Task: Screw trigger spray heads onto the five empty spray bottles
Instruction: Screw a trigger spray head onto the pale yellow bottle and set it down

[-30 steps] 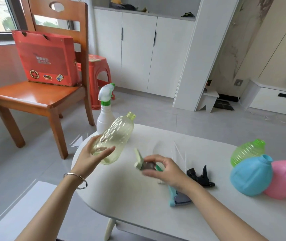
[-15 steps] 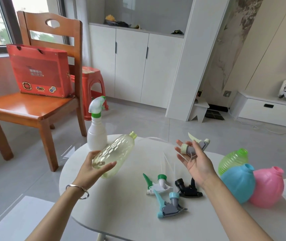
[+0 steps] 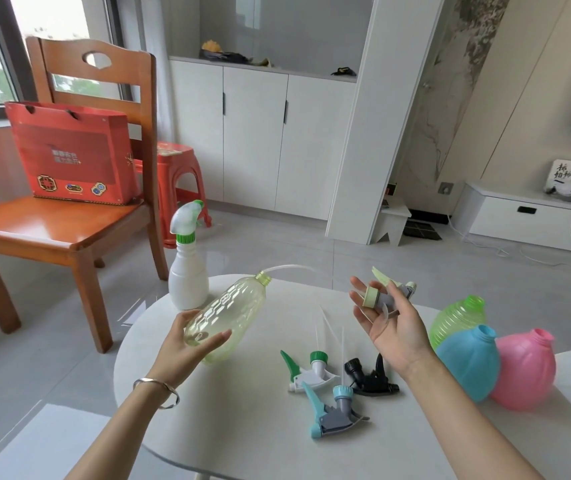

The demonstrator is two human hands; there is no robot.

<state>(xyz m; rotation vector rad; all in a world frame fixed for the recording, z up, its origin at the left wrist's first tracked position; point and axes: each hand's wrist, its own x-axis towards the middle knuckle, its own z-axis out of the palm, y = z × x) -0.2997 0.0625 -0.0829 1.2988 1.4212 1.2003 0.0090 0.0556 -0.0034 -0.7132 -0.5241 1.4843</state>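
Head view. Left hand [image 3: 187, 344] wraps the base of the yellow bottle [image 3: 223, 322], fingers clamped on it, holding it tilted above the table [image 3: 228, 434] with its neck toward the right hand. Right hand [image 3: 389, 323] is palm up, its fingers closed loosely on the pale green head [image 3: 383, 295]. A second ago this head was low on the table under the right hand; it now sits lifted to the height of the bottle's mouth. Its dip tube [image 3: 298, 268] arcs across and its tip reaches the neck, apparently just entering. Judgement: the feed-in of the tube is under way, and the collar is not yet on the threads.

White bottle [image 3: 187, 271] stands behind with its head fitted: one done. Green bottle [image 3: 457, 320], blue bottle [image 3: 467, 362] and pink bottle [image 3: 523, 372] lie bunched at the right, necks open. Three loose heads lie between the hands: green-white [image 3: 306, 370], black [image 3: 369, 377], teal [image 3: 332, 412].
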